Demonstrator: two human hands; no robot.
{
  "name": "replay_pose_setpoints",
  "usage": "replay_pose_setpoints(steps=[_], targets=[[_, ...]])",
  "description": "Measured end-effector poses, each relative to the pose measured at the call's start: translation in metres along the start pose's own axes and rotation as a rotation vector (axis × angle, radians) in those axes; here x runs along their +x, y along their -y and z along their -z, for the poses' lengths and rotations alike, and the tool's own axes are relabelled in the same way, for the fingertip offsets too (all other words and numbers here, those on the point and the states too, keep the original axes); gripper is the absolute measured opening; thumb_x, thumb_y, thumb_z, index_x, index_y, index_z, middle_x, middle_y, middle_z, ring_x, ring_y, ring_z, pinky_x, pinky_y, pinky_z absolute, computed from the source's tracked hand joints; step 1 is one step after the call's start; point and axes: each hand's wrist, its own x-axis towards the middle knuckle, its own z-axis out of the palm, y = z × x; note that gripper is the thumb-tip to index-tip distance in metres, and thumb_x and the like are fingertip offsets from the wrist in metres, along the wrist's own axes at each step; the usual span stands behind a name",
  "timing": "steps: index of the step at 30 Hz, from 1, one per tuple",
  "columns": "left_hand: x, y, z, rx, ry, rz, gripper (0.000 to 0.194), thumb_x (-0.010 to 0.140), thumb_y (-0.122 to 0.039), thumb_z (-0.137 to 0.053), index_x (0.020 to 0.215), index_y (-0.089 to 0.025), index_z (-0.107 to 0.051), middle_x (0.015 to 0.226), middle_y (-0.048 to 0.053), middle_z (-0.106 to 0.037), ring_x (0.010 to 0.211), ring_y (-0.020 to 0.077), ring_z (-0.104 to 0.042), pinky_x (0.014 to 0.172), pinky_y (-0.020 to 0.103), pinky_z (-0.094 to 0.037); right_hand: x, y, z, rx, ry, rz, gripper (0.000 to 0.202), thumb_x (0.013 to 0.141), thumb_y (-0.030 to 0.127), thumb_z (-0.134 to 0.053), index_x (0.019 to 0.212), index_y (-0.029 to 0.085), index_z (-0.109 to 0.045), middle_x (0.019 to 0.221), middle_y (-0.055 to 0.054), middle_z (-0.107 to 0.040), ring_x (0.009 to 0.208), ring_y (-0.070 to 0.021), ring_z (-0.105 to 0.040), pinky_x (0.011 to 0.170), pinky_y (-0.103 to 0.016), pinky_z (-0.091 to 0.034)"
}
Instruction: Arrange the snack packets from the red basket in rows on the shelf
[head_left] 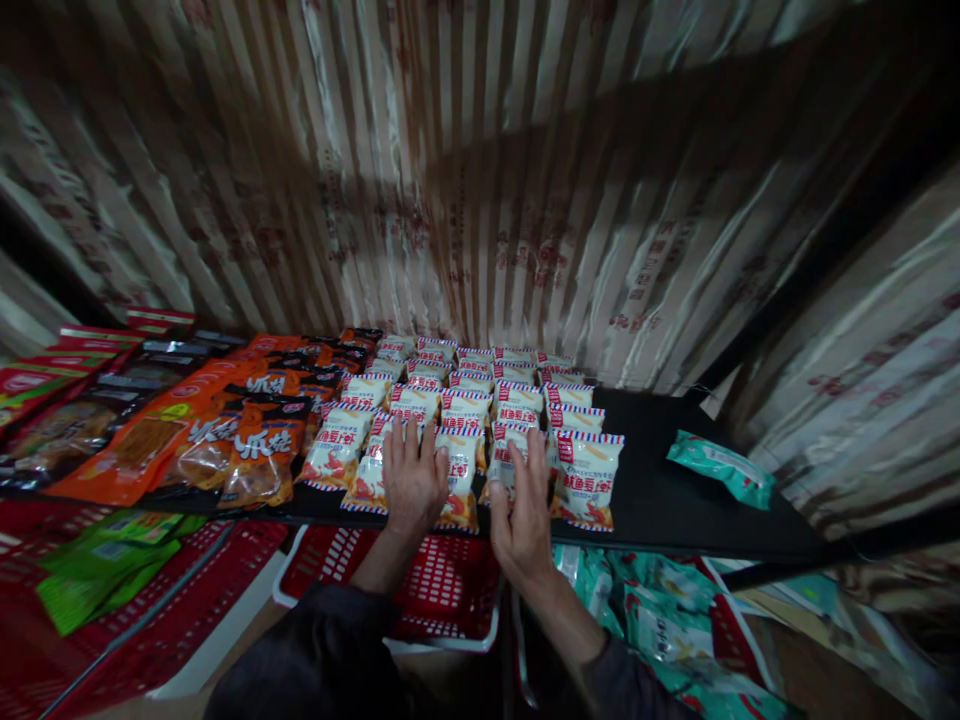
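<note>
A person in dark sleeves (630, 675) leans over a middle red basket (450, 560), with green packets (112, 560) in a left red basket (45, 655) and teal packets (667, 625) heaped at right. Above, at the front of a black shelf (649, 515), both hands are open, palms down: the left hand (412, 480) spreads its fingers over the 2nd and 3rd front bags from the left, the right hand (521, 525) over the 4th. The white snack bags (589, 480), edged in red and blue stripes, stand in 5 columns running back along the shelf. Orange-and-black bags (262, 450) sit just left; 1 teal packet (720, 468) lies apart at right. Behind rises a striped, ridged backdrop (480, 170).
</note>
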Motion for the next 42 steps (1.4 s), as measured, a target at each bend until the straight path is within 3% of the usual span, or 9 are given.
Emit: replay_pose_setpoints(steps=[4, 7, 10, 13, 17, 26, 29, 33, 42], targets=[[0.001, -0.029, 0.007, -0.061, -0.026, -0.063, 0.046, 0.093, -0.028, -0.046, 0.135, -0.010, -0.051, 0.153, 0.021, -0.034, 0.149, 0.0342, -0.010, 0.116, 0.060, -0.021, 0.006, -0.036, 0.052, -0.092, -0.140, -0.020, 0.055, 0.097, 0.025, -0.040, 0.150, 0.025, -0.025, 0.162, -0.010, -0.016, 0.149, -0.0291, -0.015, 0.116, -0.061, -0.022], [0.001, -0.063, 0.006, -0.140, 0.035, -0.159, 0.047, 0.093, -0.026, -0.046, 0.138, -0.014, -0.048, 0.157, 0.016, -0.029, 0.149, 0.0321, -0.005, 0.117, 0.060, -0.018, 0.008, -0.074, 0.073, -0.130, -0.200, -0.152, 0.053, 0.098, 0.035, -0.037, 0.148, 0.020, -0.031, 0.161, -0.014, -0.019, 0.149, -0.0295, -0.015, 0.116, -0.061, -0.021], [0.007, -0.098, -0.005, -0.251, 0.130, -0.170, 0.046, 0.095, -0.028, -0.041, 0.140, -0.017, -0.046, 0.160, 0.013, -0.023, 0.150, 0.0315, -0.001, 0.116, 0.060, -0.019, 0.014, -0.112, 0.082, -0.108, -0.220, -0.325, 0.056, 0.097, 0.046, -0.032, 0.145, 0.016, -0.037, 0.160, -0.015, -0.022, 0.149, -0.0283, -0.016, 0.117, -0.057, -0.019], [0.013, -0.126, -0.021, -0.381, 0.251, -0.124, 0.050, 0.098, -0.034, -0.036, 0.144, -0.015, -0.040, 0.161, 0.015, -0.016, 0.150, 0.0313, -0.001, 0.117, 0.059, -0.020, 0.025, -0.143, 0.083, -0.022, -0.125, -0.448, 0.065, 0.094, 0.057, -0.030, 0.141, 0.015, -0.044, 0.157, -0.015, -0.029, 0.147, -0.0274, -0.022, 0.119, -0.053, -0.018], [0.014, -0.152, -0.040, -0.526, 0.377, -0.050, 0.062, 0.098, -0.042, -0.034, 0.152, -0.015, -0.021, 0.162, 0.016, -0.012, 0.150, 0.0288, -0.005, 0.119, 0.054, -0.019, 0.038, -0.165, 0.080, 0.139, -0.019, -0.570, 0.077, 0.089, 0.068, -0.030, 0.139, 0.012, -0.049, 0.153, -0.017, -0.036, 0.144, -0.0275, -0.030, 0.119, -0.048, -0.021], [0.017, -0.164, -0.052, -0.662, 0.362, 0.029, 0.061, 0.098, -0.038, -0.033, 0.152, -0.014, -0.018, 0.159, 0.016, -0.025, 0.149, 0.0262, -0.015, 0.121, 0.050, -0.022, 0.029, -0.150, 0.070, 0.330, -0.033, -0.670, 0.072, 0.089, 0.062, -0.041, 0.146, 0.017, -0.038, 0.151, -0.013, -0.042, 0.139, -0.0245, -0.040, 0.115, -0.042, -0.031], [0.013, -0.164, -0.053, -0.693, 0.356, 0.046, 0.062, 0.098, -0.036, -0.032, 0.153, -0.013, -0.014, 0.159, 0.017, -0.024, 0.149, 0.0257, -0.016, 0.121, 0.050, -0.022, 0.022, -0.150, 0.068, 0.298, -0.057, -0.717, 0.069, 0.088, 0.061, -0.045, 0.140, 0.017, -0.046, 0.147, -0.015, -0.047, 0.136, -0.0266, -0.043, 0.114, -0.044, -0.032], [0.002, -0.165, -0.054, -0.702, 0.310, 0.005, 0.063, 0.098, -0.033, -0.033, 0.154, -0.013, -0.010, 0.160, 0.017, -0.021, 0.149, 0.0251, -0.011, 0.121, 0.049, -0.022, 0.017, -0.150, 0.064, 0.229, -0.095, -0.610, 0.053, 0.090, 0.056, -0.043, 0.118, 0.016, -0.065, 0.144, -0.016, -0.049, 0.134, -0.0270, -0.044, 0.113, -0.047, -0.032], [0.007, -0.171, -0.052, -0.665, 0.211, -0.021, 0.059, 0.099, -0.031, -0.032, 0.153, -0.016, -0.012, 0.162, 0.015, -0.011, 0.150, 0.0238, -0.004, 0.121, 0.049, -0.019, 0.039, -0.129, 0.058, 0.213, -0.188, -0.425, 0.042, 0.094, 0.046, -0.040, 0.110, 0.017, -0.066, 0.144, -0.016, -0.047, 0.130, -0.0245, -0.049, 0.109, -0.046, -0.038]])
